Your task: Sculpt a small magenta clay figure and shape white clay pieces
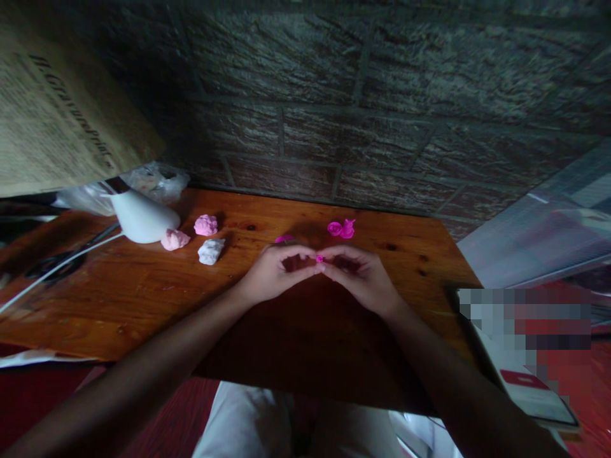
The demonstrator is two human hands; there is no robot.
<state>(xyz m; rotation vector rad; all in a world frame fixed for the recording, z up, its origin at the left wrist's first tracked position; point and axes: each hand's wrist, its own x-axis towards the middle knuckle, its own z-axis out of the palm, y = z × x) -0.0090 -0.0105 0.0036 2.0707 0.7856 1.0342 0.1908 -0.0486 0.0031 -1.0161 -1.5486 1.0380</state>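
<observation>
Above the middle of the wooden table, the fingertips of my left hand [274, 273] and my right hand [360, 273] meet around a small magenta piece of what looks like modelling clay [319, 259]. Both hands pinch it between thumb and fingers. Just behind my left fingers lies another magenta piece [284, 239], partly hidden. Farther back sit a round, coiled magenta shape [335, 228] and an uneven magenta one [348, 229], touching each other. To the left of my hands are crumpled lumps in bright pink [206, 224], pale pink [175, 239] and white [210, 251].
A white lamp-like base [143, 216] stands left on the wooden table [157, 299], under a newsprint-patterned shade [71, 114]. Behind it is a clear plastic bag [160, 181]. A white cable [62, 270] crosses dark scissors-like handles [52, 266]. A stone-patterned wall [305, 140] borders the back.
</observation>
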